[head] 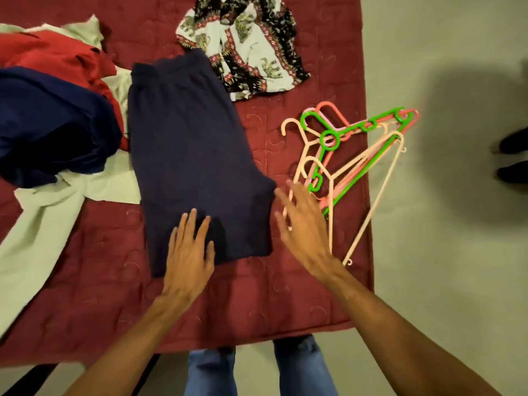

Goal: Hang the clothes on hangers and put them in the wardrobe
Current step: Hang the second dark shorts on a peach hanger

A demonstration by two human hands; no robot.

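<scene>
A folded dark navy garment (194, 150) lies flat in the middle of the maroon quilted bed (257, 298). My left hand (190, 252) presses on its near edge with straight, spread fingers. My right hand (304, 227) hovers open just right of the garment, its fingers spread over the near end of a pile of plastic hangers (351, 161) in cream, pink and green. A patterned black-and-white garment (243, 44) lies at the far side of the bed. No wardrobe is in view.
A heap of clothes sits on the left: a red piece (57, 55), a dark blue piece (48, 124) and a pale green piece (43, 224). The bed's right edge meets a pale floor (443, 252), where another person's dark shoes (513, 155) stand.
</scene>
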